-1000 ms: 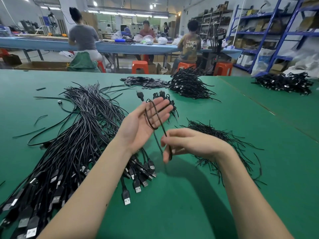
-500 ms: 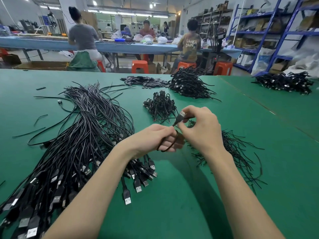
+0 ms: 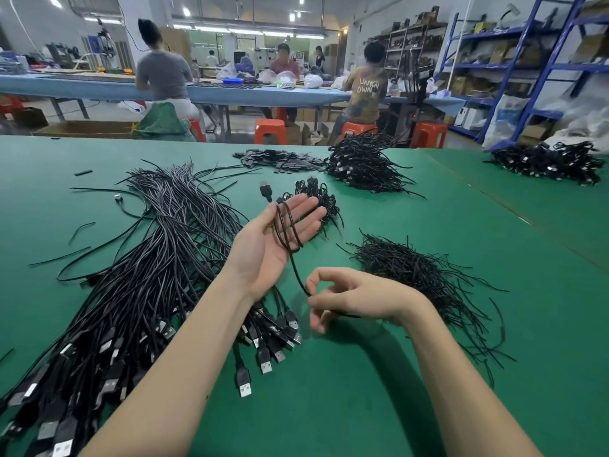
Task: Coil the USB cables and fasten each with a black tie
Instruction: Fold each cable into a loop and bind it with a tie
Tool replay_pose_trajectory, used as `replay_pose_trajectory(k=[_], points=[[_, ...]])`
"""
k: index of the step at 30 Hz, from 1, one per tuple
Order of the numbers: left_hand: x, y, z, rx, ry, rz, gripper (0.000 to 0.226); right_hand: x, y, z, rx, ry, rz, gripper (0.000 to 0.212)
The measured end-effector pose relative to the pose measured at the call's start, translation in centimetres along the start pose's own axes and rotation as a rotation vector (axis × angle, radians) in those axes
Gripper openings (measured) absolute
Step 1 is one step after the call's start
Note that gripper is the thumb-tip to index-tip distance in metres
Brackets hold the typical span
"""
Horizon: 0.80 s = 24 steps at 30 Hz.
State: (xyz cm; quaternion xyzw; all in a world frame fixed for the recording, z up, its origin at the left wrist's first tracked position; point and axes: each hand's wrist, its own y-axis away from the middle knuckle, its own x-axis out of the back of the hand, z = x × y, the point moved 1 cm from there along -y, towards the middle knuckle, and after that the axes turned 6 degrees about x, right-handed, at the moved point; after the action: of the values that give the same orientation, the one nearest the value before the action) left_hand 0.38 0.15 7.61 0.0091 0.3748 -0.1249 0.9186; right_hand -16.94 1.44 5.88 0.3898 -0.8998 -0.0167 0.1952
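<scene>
The cable point(image 3: 287, 230) looks light and limp, likely springy enough to uncoil unless the loops are pinned against the palm. It is thin, black and glossy, looped about 2 times around the straight, spread fingers point(image 3: 304, 206) of the left hand point(image 3: 276, 240), above the counter point(image 3: 379, 390). The right hand point(image 3: 349, 296) pinches its trailing end lower down.
</scene>
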Motion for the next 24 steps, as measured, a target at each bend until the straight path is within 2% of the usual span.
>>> replay_pose_trajectory(k=[2,6,8,11,13,15,18,21,24], points=[[0.1,0.2,0.2,0.030,-0.051,-0.041,0.047,0.3,-0.4,0.6,-0.038,0.113,0.189,0.015],[0.4,0.5,0.2,0.107,-0.241,-0.104,0.047,2.1,-0.4,1.1,-0.196,0.533,0.675,0.042],[0.4,0.5,0.0,0.164,-0.372,-0.133,0.048,2.9,0.0,1.2,-0.211,0.496,0.798,0.036],[0.3,0.5,-0.6,0.284,-0.601,-0.172,0.048,3.6,0.0,0.5,-0.109,0.040,0.772,0.011],[0.2,0.4,-1.4,0.365,-0.715,-0.179,0.047,3.7,0.0,-0.5,-0.022,-0.297,0.722,0.017],[0.1,0.2,-2.2,0.381,-0.742,-0.133,0.045,3.3,0.0,-1.7,0.070,-0.482,0.701,0.020],[-0.1,-0.2,-2.7,0.266,-0.651,-0.020,0.044,2.1,-0.1,-3.1,0.168,-0.402,0.667,0.027],[-0.2,-0.5,-2.2,0.131,-0.517,0.098,0.042,0.5,-0.3,-3.1,0.233,-0.267,0.495,0.026],[-0.4,-0.5,-2.0,0.138,-0.413,0.143,0.045,0.1,-0.4,-2.4,0.190,-0.167,0.463,0.019]])
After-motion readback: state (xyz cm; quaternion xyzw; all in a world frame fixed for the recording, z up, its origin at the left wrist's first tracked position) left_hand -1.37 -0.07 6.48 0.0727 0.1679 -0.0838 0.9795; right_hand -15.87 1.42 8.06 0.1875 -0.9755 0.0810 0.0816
